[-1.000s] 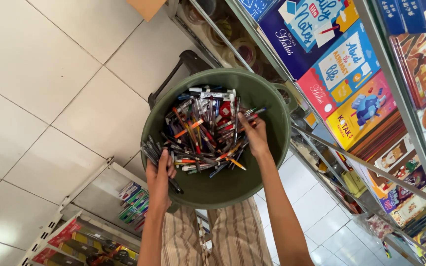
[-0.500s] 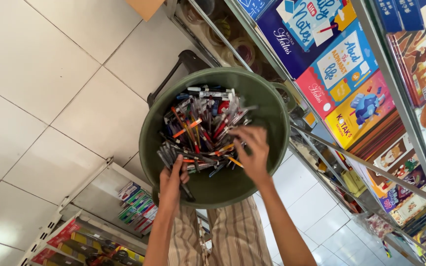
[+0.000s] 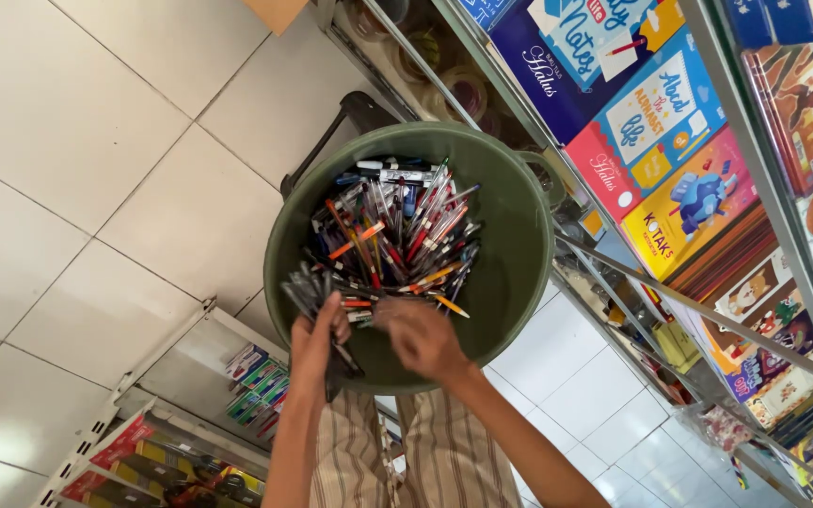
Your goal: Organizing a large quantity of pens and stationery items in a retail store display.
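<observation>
Left hand: closed round a bundle of dark pens, near rim; keep grip firm.
Pens: heaped loose in green basin (on lap).
Right hand: apparently pinching one pen; blurred.

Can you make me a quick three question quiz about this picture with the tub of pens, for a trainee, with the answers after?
1. True or false: the green tub is filled with pens.
2. Which hand grips a bundle of dark pens? A) left hand B) right hand C) neither
3. Fill in: the tub sits over a white tiled ____, beside a rack of colourful books.

Key
1. True; a mixed heap of pens lies in it.
2. A; the left hand clasps the dark bundle at the tub's near rim, while the right hand, blurred, reaches into the heap beside it.
3. floor.
</observation>
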